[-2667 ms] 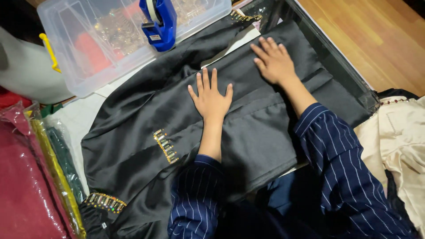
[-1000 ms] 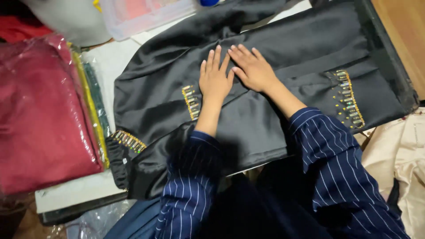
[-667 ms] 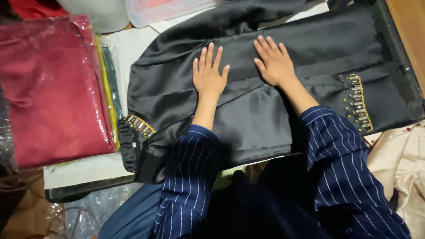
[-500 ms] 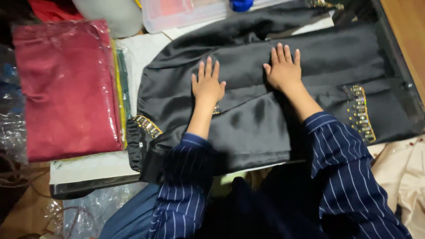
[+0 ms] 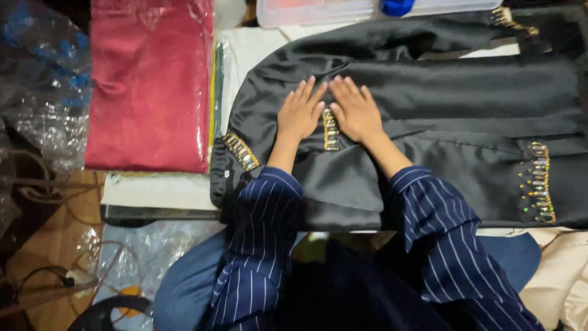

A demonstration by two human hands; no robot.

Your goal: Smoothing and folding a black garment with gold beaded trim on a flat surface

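Observation:
A black satin garment (image 5: 429, 104) with gold beaded trim lies spread across the table. My left hand (image 5: 300, 110) and my right hand (image 5: 355, 110) rest flat on it side by side, fingers spread, palms down. A strip of gold beading (image 5: 331, 130) runs between the two hands. More beaded trim shows on the cuff at the left (image 5: 240, 151) and at the right (image 5: 539, 181). Both my sleeves are dark blue with thin white stripes.
A red folded fabric in clear plastic wrap (image 5: 150, 79) lies to the left, with green and yellow packs under its edge. A clear plastic box (image 5: 318, 11) and a blue object (image 5: 397, 6) stand at the far edge. Cream cloth (image 5: 563, 270) hangs at the lower right.
My right hand has slid left across the black garment to sit beside my left hand. The view has shifted, so the garment and red fabric appear further right.

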